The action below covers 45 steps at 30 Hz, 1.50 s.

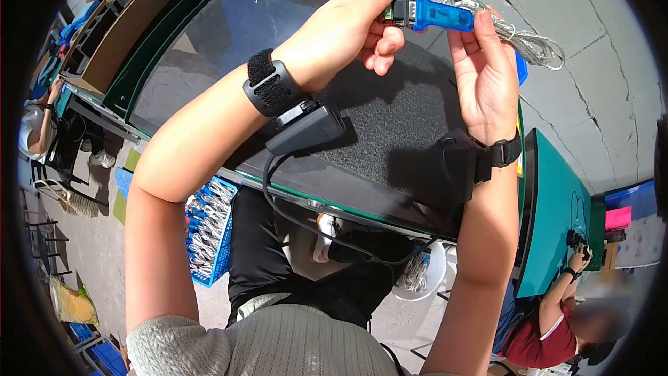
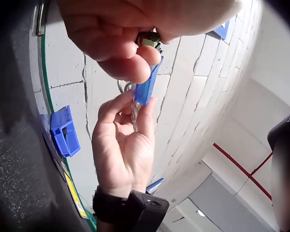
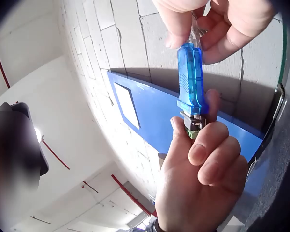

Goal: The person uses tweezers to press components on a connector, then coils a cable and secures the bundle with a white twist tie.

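A translucent blue connector (image 1: 442, 14) is held up above the far edge of the dark mat, a bundled clear cable (image 1: 536, 40) running from its right end. The left hand (image 1: 355, 31) pinches the small black and green piece (image 3: 192, 126) joined to the connector's other end. At the cable end, the right hand (image 1: 487, 73) pinches the connector between thumb and fingers, as the left wrist view also shows with that hand (image 2: 123, 154) below the blue housing (image 2: 147, 87).
A blue basket (image 1: 221, 254) of bundled cables stands below the table at left, a white bucket (image 1: 435, 271) with more at right. Behind the table is a grey wall (image 1: 598, 97). Another person (image 1: 543, 334) sits at right by a green table (image 1: 550, 216); one more is at far left.
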Each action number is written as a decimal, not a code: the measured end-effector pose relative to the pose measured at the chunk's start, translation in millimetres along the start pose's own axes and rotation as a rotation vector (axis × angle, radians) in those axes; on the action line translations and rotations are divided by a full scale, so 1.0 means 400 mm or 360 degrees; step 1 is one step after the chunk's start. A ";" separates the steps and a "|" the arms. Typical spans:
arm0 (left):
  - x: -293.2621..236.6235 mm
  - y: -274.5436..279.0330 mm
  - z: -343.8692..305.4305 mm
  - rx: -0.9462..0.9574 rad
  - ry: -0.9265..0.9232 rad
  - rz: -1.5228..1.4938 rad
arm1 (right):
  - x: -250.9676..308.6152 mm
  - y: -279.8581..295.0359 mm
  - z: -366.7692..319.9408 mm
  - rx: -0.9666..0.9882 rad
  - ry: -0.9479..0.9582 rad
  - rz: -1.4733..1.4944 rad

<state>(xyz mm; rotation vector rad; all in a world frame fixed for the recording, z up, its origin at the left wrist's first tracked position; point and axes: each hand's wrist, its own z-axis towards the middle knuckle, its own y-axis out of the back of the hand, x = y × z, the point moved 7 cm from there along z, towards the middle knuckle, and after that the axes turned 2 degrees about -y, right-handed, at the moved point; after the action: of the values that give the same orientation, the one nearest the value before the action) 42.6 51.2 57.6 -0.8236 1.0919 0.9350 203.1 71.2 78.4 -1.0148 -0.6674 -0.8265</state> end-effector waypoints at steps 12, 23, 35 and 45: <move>0.013 0.015 0.014 -0.0107 0.0110 -0.0133 | 0.002 -0.006 -0.009 0.0012 0.0057 -0.0119; 0.015 0.059 0.022 -0.0374 0.0140 -0.0320 | -0.001 -0.026 -0.006 0.0106 -0.0063 -0.0225; -0.022 0.134 0.034 -0.0690 -0.0127 -0.0453 | 0.105 -0.005 -0.010 -0.0099 0.0431 -0.0341; -0.105 0.027 0.008 0.0238 -0.0412 -0.0779 | 0.306 -0.076 -0.129 -0.0160 0.0591 -0.0581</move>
<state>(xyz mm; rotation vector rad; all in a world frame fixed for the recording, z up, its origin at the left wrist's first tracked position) 26.0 49.6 97.7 -0.7733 0.6805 0.5216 247.5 -18.8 170.5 -0.8068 -0.4993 -1.3416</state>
